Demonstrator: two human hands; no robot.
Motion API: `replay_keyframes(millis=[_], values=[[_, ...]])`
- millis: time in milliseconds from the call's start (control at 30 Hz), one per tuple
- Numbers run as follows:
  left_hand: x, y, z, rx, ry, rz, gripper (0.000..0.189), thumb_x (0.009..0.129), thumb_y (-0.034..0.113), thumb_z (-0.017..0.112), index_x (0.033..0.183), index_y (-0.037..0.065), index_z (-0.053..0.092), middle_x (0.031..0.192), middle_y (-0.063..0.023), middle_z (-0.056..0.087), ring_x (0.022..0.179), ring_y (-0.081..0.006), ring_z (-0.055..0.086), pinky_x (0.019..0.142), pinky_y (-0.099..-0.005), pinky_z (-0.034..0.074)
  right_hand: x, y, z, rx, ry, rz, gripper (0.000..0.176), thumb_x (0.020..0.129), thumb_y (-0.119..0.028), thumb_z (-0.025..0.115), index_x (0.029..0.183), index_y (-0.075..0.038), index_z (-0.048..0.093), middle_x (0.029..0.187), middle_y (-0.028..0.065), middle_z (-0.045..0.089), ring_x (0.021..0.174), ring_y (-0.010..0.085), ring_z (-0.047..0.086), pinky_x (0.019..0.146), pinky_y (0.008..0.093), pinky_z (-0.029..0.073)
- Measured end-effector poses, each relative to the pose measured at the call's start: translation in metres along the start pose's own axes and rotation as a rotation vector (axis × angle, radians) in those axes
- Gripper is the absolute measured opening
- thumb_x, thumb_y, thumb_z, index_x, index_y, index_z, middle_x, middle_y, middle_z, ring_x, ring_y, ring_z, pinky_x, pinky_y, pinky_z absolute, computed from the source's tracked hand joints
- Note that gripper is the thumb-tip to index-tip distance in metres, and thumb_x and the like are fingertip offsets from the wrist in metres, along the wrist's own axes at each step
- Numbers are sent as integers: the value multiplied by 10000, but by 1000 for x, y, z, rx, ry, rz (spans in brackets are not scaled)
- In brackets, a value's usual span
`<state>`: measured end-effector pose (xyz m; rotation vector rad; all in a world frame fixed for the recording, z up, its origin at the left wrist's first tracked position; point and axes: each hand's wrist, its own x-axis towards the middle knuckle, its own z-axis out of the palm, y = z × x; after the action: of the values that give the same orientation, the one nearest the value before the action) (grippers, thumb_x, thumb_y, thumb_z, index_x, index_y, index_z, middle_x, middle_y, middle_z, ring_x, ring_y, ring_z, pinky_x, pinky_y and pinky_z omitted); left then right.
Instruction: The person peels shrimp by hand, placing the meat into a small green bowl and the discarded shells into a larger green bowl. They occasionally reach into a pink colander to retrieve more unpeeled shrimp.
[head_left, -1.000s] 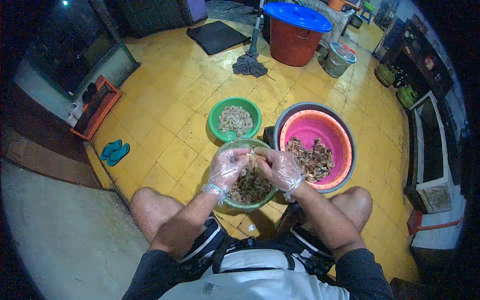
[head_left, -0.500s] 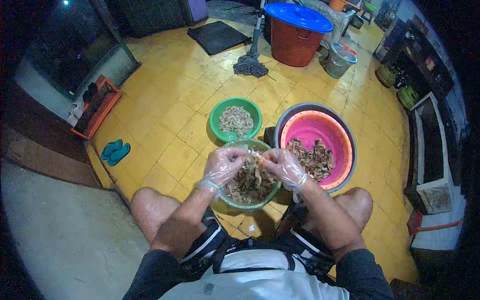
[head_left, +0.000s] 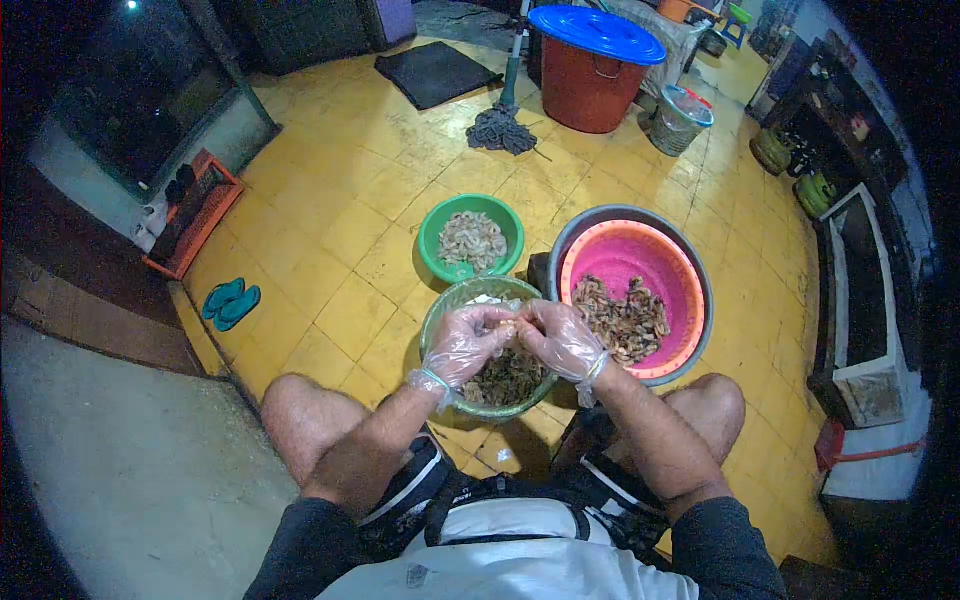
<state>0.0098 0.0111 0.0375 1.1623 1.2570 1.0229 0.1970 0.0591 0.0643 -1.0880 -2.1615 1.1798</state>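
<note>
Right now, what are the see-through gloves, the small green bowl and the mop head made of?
The gloves: probably thin plastic, since skin shows through and the creases shine.
The small green bowl: likely plastic, smooth and slightly shiny, with one even bright colour.
The mop head: dull grey strands, so perhaps cotton yarn or another cloth; I can't tell which.

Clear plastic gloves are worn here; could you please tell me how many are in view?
2: one on the left hand, one on the right hand, both over the nearer green basin.
</note>
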Motion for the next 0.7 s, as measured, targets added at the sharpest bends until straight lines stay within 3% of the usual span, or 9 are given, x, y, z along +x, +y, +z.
replay_keyframes(millis=[167, 433, 700], values=[[0, 5, 1, -43, 2, -11, 199, 876, 103, 721, 1031, -15, 678, 874, -43, 686, 720, -79, 604, 643, -236, 510, 0, -1, 0, -67, 36, -40, 220, 881, -190, 560, 861, 26, 594, 790, 258, 617, 765, 420, 623, 696, 466, 482], [6, -5, 1, -152, 62, 16, 191, 909, 57, 659, 1086, -7, 628, 888, -62, 681, 725, -100, 622, 639, -246, 530, 3, 10, 5, 138, 47, 52, 184, 840, -167, 589, 829, 16, 589, 706, 170, 594, 661, 248, 604, 625, 406, 474], [14, -15, -16, -388, 185, -13, 193, 920, 31, 614, 1108, -5, 592, 988, -87, 664, 781, -112, 639, 637, -241, 538, 1, 20, 7, 94, 29, 140, 155, 795, -150, 610, 842, -3, 627, 712, 159, 624, 679, 239, 626, 650, 379, 491]])
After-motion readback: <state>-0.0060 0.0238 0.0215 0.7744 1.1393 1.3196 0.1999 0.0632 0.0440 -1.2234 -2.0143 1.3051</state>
